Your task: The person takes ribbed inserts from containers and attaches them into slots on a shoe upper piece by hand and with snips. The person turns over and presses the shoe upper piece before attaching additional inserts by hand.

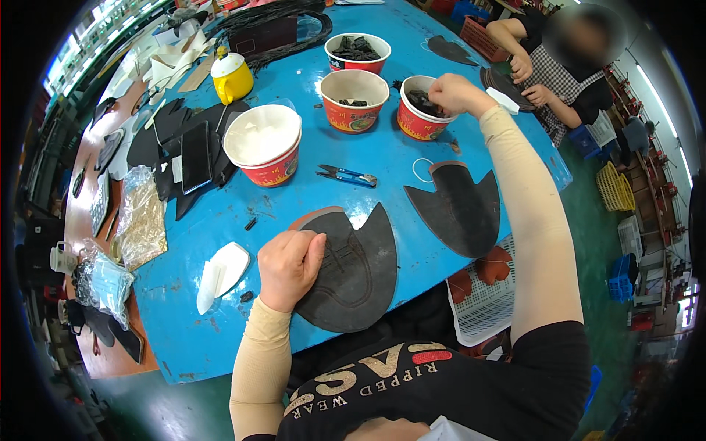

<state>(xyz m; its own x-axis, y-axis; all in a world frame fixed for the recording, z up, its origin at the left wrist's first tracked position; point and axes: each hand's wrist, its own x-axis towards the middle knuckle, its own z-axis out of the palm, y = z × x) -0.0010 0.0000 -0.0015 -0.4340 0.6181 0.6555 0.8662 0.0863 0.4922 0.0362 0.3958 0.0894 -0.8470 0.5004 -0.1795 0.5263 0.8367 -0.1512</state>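
Note:
My left hand (288, 266) is closed in a fist, resting on the left part of a dark, shield-shaped leather piece (360, 283) with a stitched curved outline. Whatever the fist may hold is hidden. Stretched forward, my right hand (454, 95) dips its bent fingers into a red-and-white paper tub (421, 128) of small black pieces (423, 101). Its fingertips are out of sight among them. A second dark leather piece (460, 209) lies below that tub, beside a thin white ring (423, 170). Blue-handled thread snips (347, 176) lie between the tubs and the leather.
More paper tubs (354, 117) stand mid-table, one stacked pair (263, 165) at left. A yellow lidded mug (232, 77), a phone (196, 158) and a white tool (223, 273) lie leftward. A white basket (485, 312) sits below the table edge. A co-worker (566, 81) works at far right.

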